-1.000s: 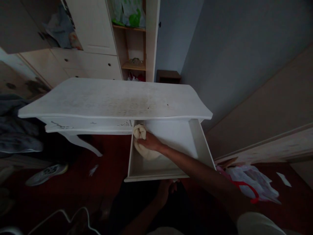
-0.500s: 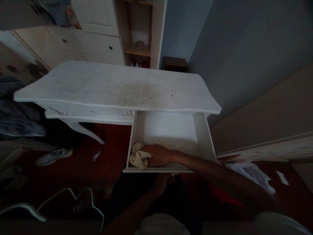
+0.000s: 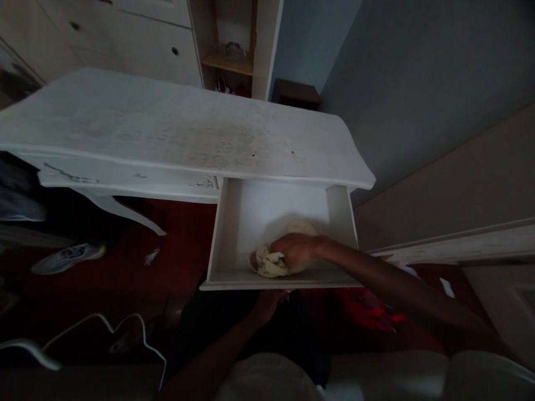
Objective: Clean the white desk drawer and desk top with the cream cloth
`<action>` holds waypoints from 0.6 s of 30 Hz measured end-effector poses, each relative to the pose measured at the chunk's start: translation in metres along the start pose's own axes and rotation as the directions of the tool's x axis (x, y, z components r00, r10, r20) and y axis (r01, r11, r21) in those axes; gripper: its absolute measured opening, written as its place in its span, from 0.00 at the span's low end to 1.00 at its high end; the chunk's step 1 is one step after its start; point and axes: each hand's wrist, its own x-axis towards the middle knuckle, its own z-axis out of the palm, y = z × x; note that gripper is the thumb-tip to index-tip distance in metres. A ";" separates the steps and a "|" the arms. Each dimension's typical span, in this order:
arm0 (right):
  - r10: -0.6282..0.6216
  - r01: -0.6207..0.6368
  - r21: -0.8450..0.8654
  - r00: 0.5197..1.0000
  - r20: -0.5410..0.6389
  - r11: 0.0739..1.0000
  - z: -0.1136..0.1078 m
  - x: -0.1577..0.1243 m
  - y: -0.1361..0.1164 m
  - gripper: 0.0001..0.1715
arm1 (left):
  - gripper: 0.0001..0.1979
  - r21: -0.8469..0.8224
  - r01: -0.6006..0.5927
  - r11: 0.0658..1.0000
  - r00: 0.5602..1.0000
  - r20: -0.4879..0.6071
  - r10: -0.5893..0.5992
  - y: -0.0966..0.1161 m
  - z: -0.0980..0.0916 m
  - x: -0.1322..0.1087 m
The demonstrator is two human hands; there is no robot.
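My right hand (image 3: pixel 296 250) is closed on a crumpled cream cloth (image 3: pixel 270 263) and presses it on the floor of a pulled-out white drawer (image 3: pixel 276 203), near its front panel. Part of the cloth also shows behind the hand. The drawer belongs to a white desk (image 3: pixel 159 125) with dark smudges on its top. Below the drawer front is my left hand (image 3: pixel 270 303), partly hidden by the drawer edge and in shadow; its fingers are too dark to read.
A white cabinet (image 3: pixel 142 42) and open shelf (image 3: pixel 228 61) stand behind the desk. A shoe (image 3: pixel 69 257) and white cable (image 3: pixel 98 316) lie on the left; a red item (image 3: pixel 370 309) lies on the floor at right. A grey wall is at the right.
My right hand has moved the cloth from the drawer's front left corner rightward along the front, toward the middle. The view has shifted, so the desk appears higher and further left.
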 end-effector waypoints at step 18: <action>-0.141 0.180 0.171 0.966 -0.218 0.969 0.023 -0.052 0.028 0.21 | 0.24 -0.027 0.043 0.999 0.999 -0.004 -0.043 -0.005 0.000 0.001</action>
